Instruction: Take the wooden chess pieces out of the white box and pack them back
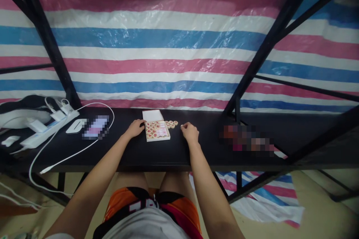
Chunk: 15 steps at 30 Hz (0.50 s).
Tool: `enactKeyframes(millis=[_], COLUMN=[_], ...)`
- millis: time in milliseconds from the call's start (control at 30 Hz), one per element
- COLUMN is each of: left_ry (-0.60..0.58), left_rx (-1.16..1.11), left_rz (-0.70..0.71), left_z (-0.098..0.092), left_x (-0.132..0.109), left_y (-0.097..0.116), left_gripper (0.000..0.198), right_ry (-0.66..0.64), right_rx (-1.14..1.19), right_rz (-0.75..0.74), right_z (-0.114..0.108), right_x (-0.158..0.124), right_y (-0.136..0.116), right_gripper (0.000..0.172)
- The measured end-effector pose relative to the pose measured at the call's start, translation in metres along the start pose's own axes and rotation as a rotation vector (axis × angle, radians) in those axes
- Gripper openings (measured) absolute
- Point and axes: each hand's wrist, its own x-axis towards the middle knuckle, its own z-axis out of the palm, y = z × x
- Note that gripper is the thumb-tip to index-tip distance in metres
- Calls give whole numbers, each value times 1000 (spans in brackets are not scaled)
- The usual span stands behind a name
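Note:
A small white open box stands on the black table, holding rows of round Chinese chess pieces with red characters on its left side. A folded sheet with pink lines shows in its right side. Behind the box lies a white lid. My left hand holds the box at its upper left corner with the fingertips. Several loose pieces lie just right of the box. Further right, my right hand is closed in a pinch on a small pale Chinese chess piece, mostly hidden by the fingers.
On the left are a power strip with chargers, a white cable, a white flat item and a blurred phone-like object. Blurred items lie at right. Black metal posts frame the table before a striped sheet.

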Motion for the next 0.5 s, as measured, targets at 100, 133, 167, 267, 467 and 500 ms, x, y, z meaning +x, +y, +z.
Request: enactKeyframes(millis=[100,133,167,267,467,500], left_ry=[4,8,10,7,14,15], left_rx=[0,0,1,3,-14,-17], left_rz=[4,6,6,2,13,12], left_z=[0,0,0,0,0,0], left_x=[1,1,1,1,0,0], left_y=[0,0,0,1,1,1], left_gripper=[35,35,36,36,35,35], right_ry=[-52,-61,-62,16,1,-35], right_rx=[-17,-10,1,48,240,257], right_rz=[-65,-100,-128,-188,-670,-751], right_z=[4,5,6,7,13,15], right_x=[1,0,-1,-6,-24,-27], right_y=[2,1,-1,-10,-44,-49], right_gripper=[19,19,19,23,24,24])
